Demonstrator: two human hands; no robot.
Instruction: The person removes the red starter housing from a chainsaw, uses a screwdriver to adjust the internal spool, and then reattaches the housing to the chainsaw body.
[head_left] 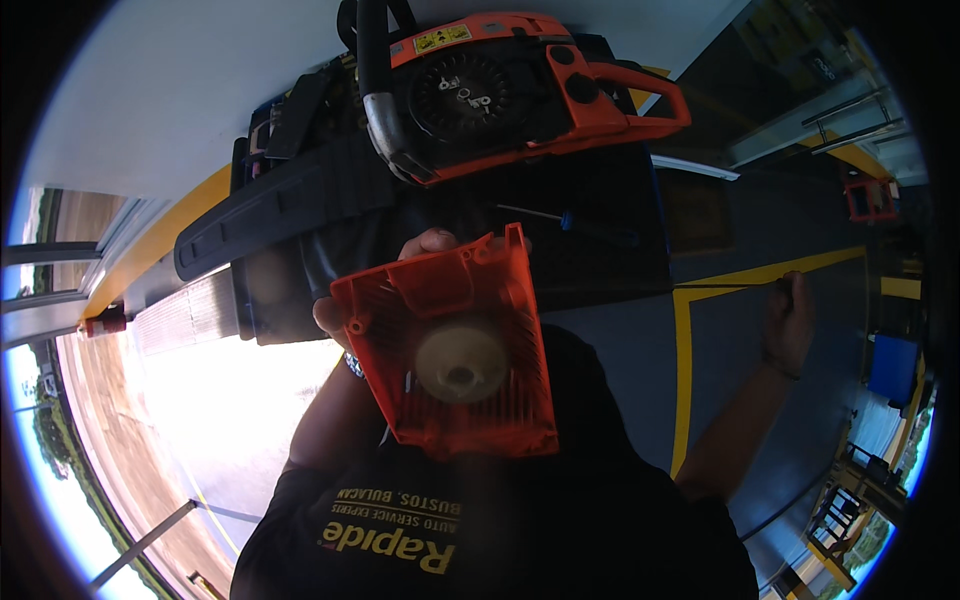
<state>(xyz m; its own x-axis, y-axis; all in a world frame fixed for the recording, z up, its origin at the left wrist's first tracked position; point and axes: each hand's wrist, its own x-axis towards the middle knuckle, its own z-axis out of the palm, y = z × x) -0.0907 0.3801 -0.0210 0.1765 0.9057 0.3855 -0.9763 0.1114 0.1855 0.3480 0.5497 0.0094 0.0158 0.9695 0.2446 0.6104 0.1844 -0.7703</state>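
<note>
My left hand (pixel 428 242) grips an orange starter cover (pixel 450 278) from behind, with fingertips showing over its far edge and left side. The cover is tilted so its inside faces up, showing a pale round pulley (pixel 461 362) and slotted vents. Out to the right, my right hand (pixel 790 318) is closed, well apart from the cover. A thin dark line runs leftward from near it; what the fingers hold is unclear. Beyond the cover lies an orange chainsaw (pixel 540 95), its round black flywheel (pixel 463 95) exposed. A dark sheath (pixel 280 215) points left from the saw.
A screwdriver (pixel 567 221) with a blue-and-dark handle lies on the black work surface (pixel 610 275), in front of the saw. Yellow lines (pixel 683 380) mark the grey floor at right. Farther right are a blue box (pixel 892 368) and a red stand (pixel 870 200).
</note>
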